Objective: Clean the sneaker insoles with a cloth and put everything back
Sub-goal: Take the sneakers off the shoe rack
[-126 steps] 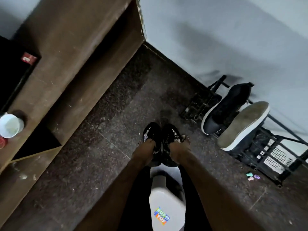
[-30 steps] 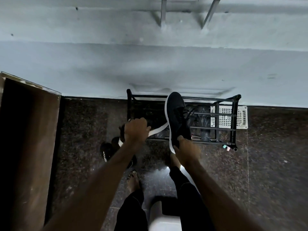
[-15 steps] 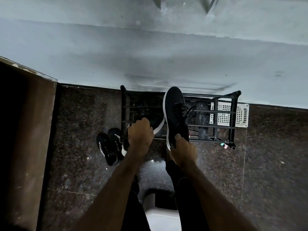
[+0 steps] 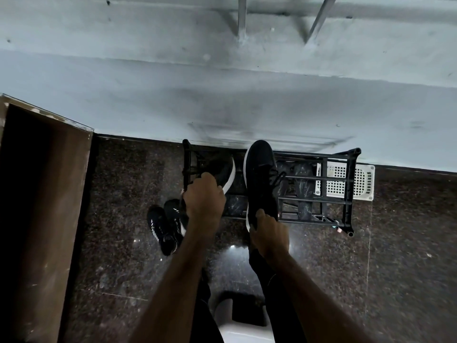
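Note:
My right hand (image 4: 268,237) grips the heel of a black sneaker with a white sole edge (image 4: 261,177), which lies toe-first towards the wall on top of the black metal shoe rack (image 4: 351,194). My left hand (image 4: 205,201) is closed on the heel of the second black sneaker (image 4: 223,174), held tilted at the rack's left end with its white sole edge showing. No cloth or insole is visible.
A pair of black shoes with white stripes (image 4: 164,225) lies on the dark speckled floor left of the rack. A white perforated basket (image 4: 346,180) sits at the rack's right end. A brown wooden cabinet (image 4: 42,206) stands at left, a white stool (image 4: 235,328) below me.
The left sneaker has moved up and forward over the rack's left end. The right sneaker stays on the rack under my right hand. The view has shifted slightly.

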### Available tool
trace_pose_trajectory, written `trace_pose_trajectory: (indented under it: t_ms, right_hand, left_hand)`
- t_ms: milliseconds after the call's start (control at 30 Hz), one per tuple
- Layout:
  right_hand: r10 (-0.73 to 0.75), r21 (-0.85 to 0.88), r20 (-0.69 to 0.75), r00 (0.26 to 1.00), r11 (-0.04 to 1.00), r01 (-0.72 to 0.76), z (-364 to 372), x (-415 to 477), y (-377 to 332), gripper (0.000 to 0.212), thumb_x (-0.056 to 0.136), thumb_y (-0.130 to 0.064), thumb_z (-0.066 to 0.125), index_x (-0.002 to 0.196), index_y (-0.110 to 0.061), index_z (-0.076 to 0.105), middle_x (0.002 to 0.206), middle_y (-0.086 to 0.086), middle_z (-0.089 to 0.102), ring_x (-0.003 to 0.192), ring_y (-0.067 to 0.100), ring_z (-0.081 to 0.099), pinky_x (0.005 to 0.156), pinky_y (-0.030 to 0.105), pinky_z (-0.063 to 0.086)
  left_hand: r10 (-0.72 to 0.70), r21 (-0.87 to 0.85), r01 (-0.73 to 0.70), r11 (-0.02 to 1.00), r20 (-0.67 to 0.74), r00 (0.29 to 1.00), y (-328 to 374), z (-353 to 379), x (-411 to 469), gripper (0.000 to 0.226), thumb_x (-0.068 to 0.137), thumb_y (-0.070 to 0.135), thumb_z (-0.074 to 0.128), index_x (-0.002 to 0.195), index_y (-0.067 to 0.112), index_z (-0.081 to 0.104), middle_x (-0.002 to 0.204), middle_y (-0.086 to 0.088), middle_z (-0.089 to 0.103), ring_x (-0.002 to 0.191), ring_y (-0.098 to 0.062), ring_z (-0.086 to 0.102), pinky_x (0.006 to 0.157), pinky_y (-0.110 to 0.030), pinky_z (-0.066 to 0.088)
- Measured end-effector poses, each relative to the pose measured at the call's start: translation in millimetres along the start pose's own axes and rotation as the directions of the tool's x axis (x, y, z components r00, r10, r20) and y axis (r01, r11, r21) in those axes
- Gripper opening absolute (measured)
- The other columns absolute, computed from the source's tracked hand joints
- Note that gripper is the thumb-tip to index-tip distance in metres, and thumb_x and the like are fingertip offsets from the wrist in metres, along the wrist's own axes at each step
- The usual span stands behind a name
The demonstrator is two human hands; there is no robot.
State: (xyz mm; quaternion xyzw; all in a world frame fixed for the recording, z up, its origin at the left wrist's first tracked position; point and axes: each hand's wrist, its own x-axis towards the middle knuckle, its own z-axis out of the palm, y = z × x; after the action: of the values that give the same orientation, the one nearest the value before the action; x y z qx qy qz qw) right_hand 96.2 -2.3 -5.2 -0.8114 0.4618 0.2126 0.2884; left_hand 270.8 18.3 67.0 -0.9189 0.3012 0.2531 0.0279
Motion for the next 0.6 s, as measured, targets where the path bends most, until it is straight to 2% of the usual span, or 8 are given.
trace_pose_trajectory:
  t_ms: [133, 200, 300, 433, 500, 600]
  right_hand:
    - [-0.01, -0.04, -0.008, 1.0, 0.999, 0.01, 8, 10, -3, 0.018, 0.099, -0.027, 0.044, 0.11, -0.014, 0.05, 0.093, 0.004, 0.069, 0.078, 0.027, 0.069, 0.062, 0.033, 0.052]
    - [-0.001, -0.062, 0.034, 0.999, 0.998, 0.003, 11, 15, -3, 0.021, 0.094, -0.026, 0.054, 0.111, -0.014, 0.049, 0.097, 0.005, 0.069, 0.085, 0.028, 0.069, 0.066, 0.036, 0.053]
    - [-0.014, -0.113, 0.093, 0.996, 0.993, 0.024, 18, 21, 3, 0.037, 0.084, -0.028, 0.07, 0.111, -0.014, 0.05, 0.104, 0.006, 0.069, 0.097, 0.029, 0.067, 0.069, 0.036, 0.049]
    - [-0.027, -0.116, 0.077, 0.997, 0.993, 0.036, 34, 22, 11, 0.037, 0.087, -0.034, 0.064, 0.114, -0.015, 0.049, 0.105, 0.004, 0.068, 0.111, 0.027, 0.056, 0.075, 0.038, 0.047]
    - [-0.056, -0.115, 0.046, 0.997, 0.991, 0.061, 39, 22, 13, 0.036, 0.089, -0.035, 0.06, 0.116, -0.015, 0.048, 0.106, 0.003, 0.067, 0.114, 0.027, 0.052, 0.078, 0.04, 0.047]
    - [-0.059, -0.084, 0.004, 0.998, 0.995, 0.059, 48, 22, 16, 0.031, 0.095, -0.034, 0.051, 0.119, -0.015, 0.047, 0.108, 0.003, 0.067, 0.113, 0.027, 0.052, 0.082, 0.041, 0.046]
  left_hand:
    - [-0.062, -0.161, 0.066, 0.985, 0.034, 0.998, 13, 46, -8, 0.03, 0.1, 0.032, 0.053, 0.114, 0.005, 0.051, 0.11, -0.014, 0.066, 0.102, -0.034, 0.065, 0.078, -0.04, 0.049]
    - [-0.096, -0.25, 0.108, 0.962, 0.061, 0.994, 15, 69, -16, 0.032, 0.1, 0.033, 0.052, 0.115, 0.006, 0.049, 0.111, -0.014, 0.065, 0.104, -0.034, 0.064, 0.077, -0.04, 0.047]
    - [-0.05, -0.218, 0.077, 0.973, 0.128, 0.991, 10, 101, -28, 0.035, 0.102, 0.04, 0.048, 0.116, 0.009, 0.049, 0.11, -0.01, 0.064, 0.104, -0.03, 0.064, 0.077, -0.037, 0.043]
    - [0.137, -0.279, -0.088, 0.956, 0.162, 0.977, -17, 146, -40, 0.034, 0.099, 0.041, 0.053, 0.114, 0.011, 0.052, 0.107, -0.01, 0.063, 0.102, -0.03, 0.06, 0.08, -0.04, 0.047]
    - [0.246, -0.248, -0.204, 0.947, 0.15, 0.958, -31, 158, -42, 0.041, 0.097, 0.044, 0.054, 0.122, 0.012, 0.051, 0.114, -0.01, 0.063, 0.107, -0.028, 0.059, 0.084, -0.037, 0.046]
    - [0.408, -0.1, -0.396, 0.913, 0.191, 0.893, -46, 165, -44, 0.061, 0.094, 0.045, 0.059, 0.14, 0.01, 0.04, 0.14, -0.009, 0.05, 0.132, -0.024, 0.043, 0.108, -0.033, 0.032]
